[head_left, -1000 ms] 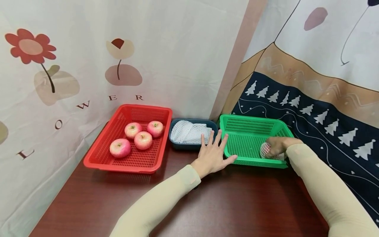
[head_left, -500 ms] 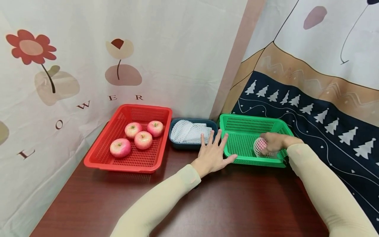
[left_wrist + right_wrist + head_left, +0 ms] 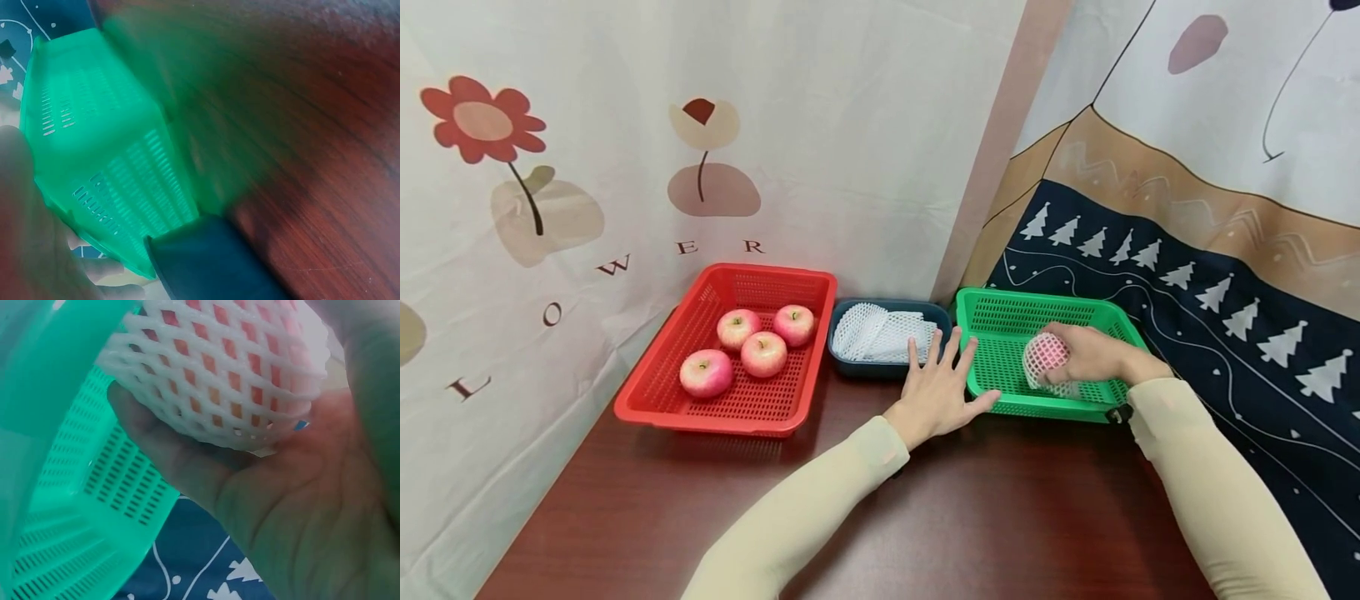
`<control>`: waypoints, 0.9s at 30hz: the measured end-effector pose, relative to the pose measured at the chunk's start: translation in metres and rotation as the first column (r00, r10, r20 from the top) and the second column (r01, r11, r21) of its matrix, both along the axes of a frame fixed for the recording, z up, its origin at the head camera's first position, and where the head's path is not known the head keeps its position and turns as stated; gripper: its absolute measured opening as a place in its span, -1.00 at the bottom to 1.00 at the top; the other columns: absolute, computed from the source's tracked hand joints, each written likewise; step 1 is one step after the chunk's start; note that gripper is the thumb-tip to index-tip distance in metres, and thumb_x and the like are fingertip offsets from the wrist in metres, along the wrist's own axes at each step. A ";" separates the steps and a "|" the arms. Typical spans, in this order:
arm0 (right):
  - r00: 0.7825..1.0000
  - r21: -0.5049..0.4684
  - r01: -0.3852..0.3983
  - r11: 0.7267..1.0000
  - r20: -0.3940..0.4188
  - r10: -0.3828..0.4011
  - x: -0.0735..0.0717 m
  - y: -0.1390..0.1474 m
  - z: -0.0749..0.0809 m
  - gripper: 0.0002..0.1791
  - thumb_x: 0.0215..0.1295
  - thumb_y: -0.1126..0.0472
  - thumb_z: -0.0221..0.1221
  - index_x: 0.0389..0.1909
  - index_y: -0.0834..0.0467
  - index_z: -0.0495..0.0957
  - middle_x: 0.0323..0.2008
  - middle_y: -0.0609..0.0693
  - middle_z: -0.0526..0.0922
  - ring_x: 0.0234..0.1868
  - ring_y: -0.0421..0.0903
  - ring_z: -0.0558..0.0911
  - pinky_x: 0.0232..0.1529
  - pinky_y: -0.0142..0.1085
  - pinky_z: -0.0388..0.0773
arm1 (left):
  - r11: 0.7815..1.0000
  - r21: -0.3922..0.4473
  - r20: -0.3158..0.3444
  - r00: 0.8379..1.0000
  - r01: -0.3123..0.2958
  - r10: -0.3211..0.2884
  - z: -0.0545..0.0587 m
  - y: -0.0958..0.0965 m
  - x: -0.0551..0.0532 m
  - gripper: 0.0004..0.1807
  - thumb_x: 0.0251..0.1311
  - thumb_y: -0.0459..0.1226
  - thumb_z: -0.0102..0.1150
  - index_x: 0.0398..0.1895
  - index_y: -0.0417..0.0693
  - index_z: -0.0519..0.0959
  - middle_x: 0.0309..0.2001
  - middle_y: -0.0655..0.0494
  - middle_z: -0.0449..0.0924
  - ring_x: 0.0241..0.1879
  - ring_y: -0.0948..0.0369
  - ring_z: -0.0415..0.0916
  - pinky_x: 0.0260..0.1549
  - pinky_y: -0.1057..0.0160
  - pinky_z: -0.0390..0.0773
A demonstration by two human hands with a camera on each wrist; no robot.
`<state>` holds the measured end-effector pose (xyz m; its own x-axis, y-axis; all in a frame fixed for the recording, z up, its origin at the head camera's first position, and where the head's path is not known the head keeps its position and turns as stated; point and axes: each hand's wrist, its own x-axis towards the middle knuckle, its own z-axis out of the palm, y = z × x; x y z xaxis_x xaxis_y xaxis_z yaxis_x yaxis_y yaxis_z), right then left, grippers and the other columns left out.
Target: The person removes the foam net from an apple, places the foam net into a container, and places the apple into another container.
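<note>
In the head view my right hand grips an apple in a white foam net inside the green basket. Up close in the right wrist view, the net-covered apple sits between thumb and fingers, pink showing through the mesh. My left hand has its fingers spread, at the gap between the green basket and a dark blue tray; whether it touches either rim I cannot tell. White foam nets lie in that tray.
A red basket on the left holds several bare apples. All the containers stand in a row on the dark wooden table, against a printed curtain. Dark cloth borders the right side.
My right hand has moved left inside the green basket, carrying the netted apple with it, and more of the apple shows. The left hand has stayed in place.
</note>
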<state>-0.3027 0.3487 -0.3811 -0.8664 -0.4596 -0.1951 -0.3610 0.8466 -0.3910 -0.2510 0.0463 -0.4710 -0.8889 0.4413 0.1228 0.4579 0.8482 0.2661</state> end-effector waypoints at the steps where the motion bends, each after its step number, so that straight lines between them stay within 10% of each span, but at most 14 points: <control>1: 1.000 -0.010 -0.004 1.000 -0.017 0.003 0.002 -0.002 0.000 -0.12 0.31 0.04 0.66 0.51 0.30 0.50 0.09 0.17 0.81 -0.09 -0.05 0.75 -0.09 -0.20 0.74 | 1.000 0.002 0.004 1.000 -0.001 0.001 0.000 0.000 0.000 0.12 0.61 0.59 -0.26 0.99 0.22 -0.04 0.99 0.01 -0.17 0.96 -0.23 -0.17 0.82 -0.62 -0.15; 27: 0.981 -0.262 0.012 0.965 -0.186 -0.062 0.033 -0.040 -0.002 -0.14 0.42 -0.10 0.63 0.60 0.07 0.50 0.25 0.19 0.79 0.10 0.08 0.79 0.04 -0.02 0.88 | 1.000 -0.007 0.020 1.000 0.013 -0.012 0.006 -0.017 0.009 0.14 0.61 0.61 -0.22 1.00 0.24 -0.09 0.99 0.05 -0.22 0.97 -0.19 -0.22 0.85 -0.56 -0.15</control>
<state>-0.2694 0.3083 -0.3828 -0.8932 -0.4391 0.0965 -0.4205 0.7400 -0.5250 -0.2420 0.0290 -0.4653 -0.8855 0.4532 0.1022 0.4632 0.8444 0.2690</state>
